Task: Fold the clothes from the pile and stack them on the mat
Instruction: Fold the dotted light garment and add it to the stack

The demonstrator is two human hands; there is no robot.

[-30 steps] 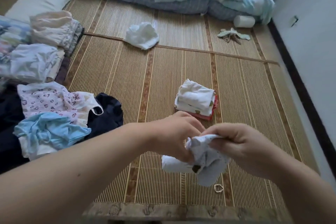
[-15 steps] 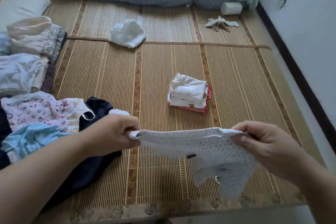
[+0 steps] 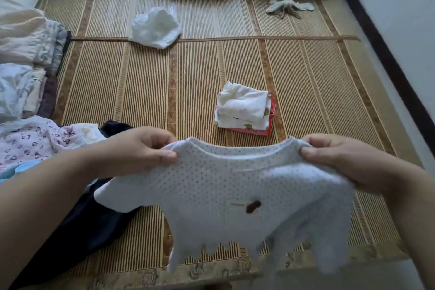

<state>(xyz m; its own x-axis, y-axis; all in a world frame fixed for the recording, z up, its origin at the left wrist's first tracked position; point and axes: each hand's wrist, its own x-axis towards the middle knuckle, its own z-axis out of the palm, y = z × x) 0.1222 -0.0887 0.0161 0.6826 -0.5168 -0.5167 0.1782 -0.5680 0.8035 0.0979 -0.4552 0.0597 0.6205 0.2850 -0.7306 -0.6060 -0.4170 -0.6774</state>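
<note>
Holding small white dotted baby top (image 3: 226, 186) spread mid-air above striped woven straw mat (image 3: 306, 92); left hand (image 3: 138, 150), right hand (image 3: 348, 162) pinching shoulders. Right sleeve bunched: risk crooked fold. Folded white stack (image 3: 244, 108) beyond.

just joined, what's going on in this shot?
A person is folding laundry on a woven mat. Both hands hold a white dotted top spread out above the mat. The left hand pinches one shoulder and the right hand pinches the other. The top is not yet folded. A folded stack sits mid-mat beyond it, and the unfolded pile lies at the left.
</note>
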